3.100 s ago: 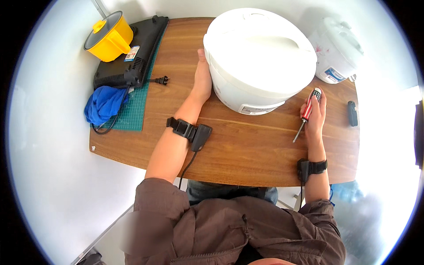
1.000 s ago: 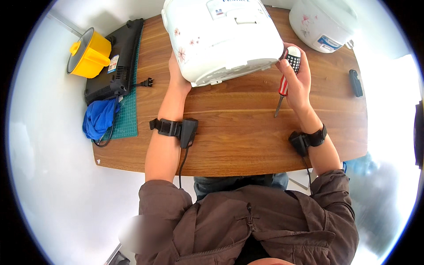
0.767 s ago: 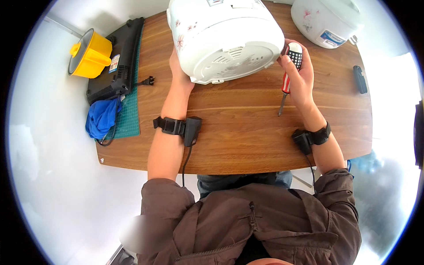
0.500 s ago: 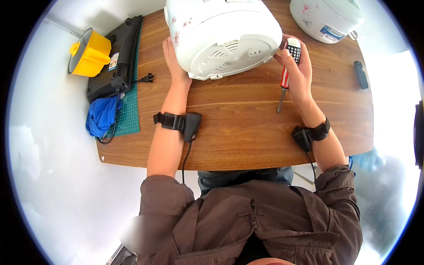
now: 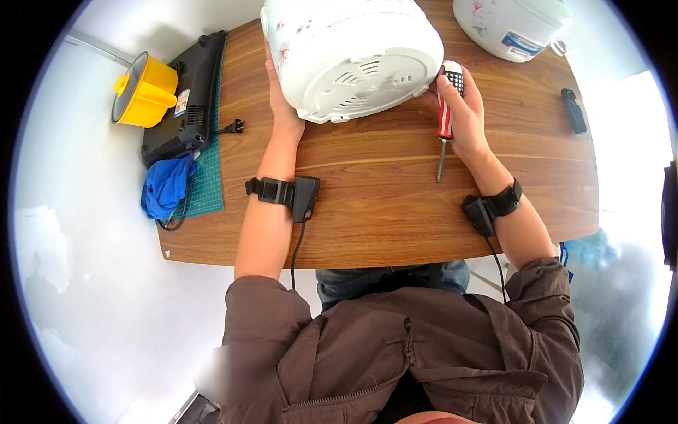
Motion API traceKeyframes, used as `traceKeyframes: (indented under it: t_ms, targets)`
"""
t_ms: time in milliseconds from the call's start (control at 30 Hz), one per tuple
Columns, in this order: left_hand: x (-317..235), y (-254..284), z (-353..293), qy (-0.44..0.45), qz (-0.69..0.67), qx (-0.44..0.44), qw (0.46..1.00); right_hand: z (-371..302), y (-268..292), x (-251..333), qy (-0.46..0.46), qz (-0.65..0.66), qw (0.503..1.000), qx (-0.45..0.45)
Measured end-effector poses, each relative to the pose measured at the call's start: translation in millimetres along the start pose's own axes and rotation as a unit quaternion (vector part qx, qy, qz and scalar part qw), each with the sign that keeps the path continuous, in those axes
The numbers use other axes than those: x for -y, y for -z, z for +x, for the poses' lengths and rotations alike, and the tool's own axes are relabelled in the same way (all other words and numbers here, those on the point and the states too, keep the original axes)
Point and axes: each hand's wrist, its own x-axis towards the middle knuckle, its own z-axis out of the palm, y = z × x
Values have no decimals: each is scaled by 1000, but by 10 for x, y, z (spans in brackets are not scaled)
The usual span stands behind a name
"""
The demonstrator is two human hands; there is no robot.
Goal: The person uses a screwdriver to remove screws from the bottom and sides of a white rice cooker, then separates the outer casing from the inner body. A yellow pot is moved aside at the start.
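Observation:
A white rice cooker [image 5: 332,49] with pink flower prints is tipped over at the far middle of the table, its vented base [image 5: 374,83] turned toward me. My left hand [image 5: 282,106] grips its left side, with the fingertips partly hidden along the shell. In my right hand [image 5: 466,113] is a screwdriver [image 5: 445,124] with a red-and-white striped handle and a dark, starred section. Its metal shaft points back toward me, away from the cooker. Some right-hand fingers reach behind the handle to the cooker's lower right edge; whether they press on it is hard to see.
A second white flowered cooker [image 5: 512,28] stands far right, near a small dark object [image 5: 573,111]. At left, a yellow pot [image 5: 145,88] rests on a black appliance [image 5: 176,134]; a blue cloth [image 5: 167,187], a plug [image 5: 233,126] and a green cutting mat [image 5: 206,187] are close by.
The tipped cooker has shifted slightly left and away from me. My right hand has come left with the screwdriver, which now hangs closer to the cooker. The view itself has turned a little.

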Motion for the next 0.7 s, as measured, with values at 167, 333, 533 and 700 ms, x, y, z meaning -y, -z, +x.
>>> traceKeyframes:
  t_ms: [167, 333, 533, 700]
  targets:
    - [-150, -38, -21, -29, -27, 87, 995, -69, -72, 92, 41, 16, 999, 22]
    - [-294, -145, -119, -121, 24, 86, 989, -60, -134, 159, 123, 24, 990, 70]
    - [-526, -370, -242, -154, 11, 45, 987, -131, -157, 300, 179, -27, 980, 78]
    - [-625, -407, -246, -156, 20, 18, 987, -146, -161, 363, 217, -43, 968, 114]
